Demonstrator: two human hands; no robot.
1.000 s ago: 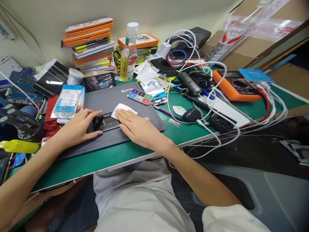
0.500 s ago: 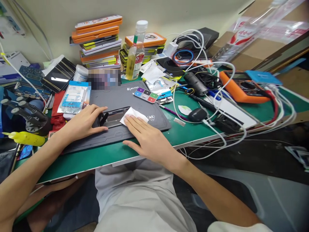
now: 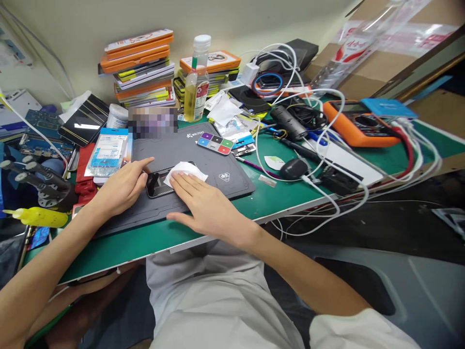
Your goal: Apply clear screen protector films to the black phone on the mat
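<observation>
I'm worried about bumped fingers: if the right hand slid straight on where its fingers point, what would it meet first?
Probably the left hand: its index fingertip lies roughly in line beyond the white sheet, though heights are unclear.

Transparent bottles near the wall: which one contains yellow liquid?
The upright transparent bottle, near stacked orange cases. The other transparent bottle, tilted by the brown cardboard box, shows none.

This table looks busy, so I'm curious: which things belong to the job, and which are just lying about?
In use: white tissue under the right hand; phone-like device; grey mat beneath.
Apparently lying about: yellow squeeze bottle, orange meter, stacked boxes.
</observation>
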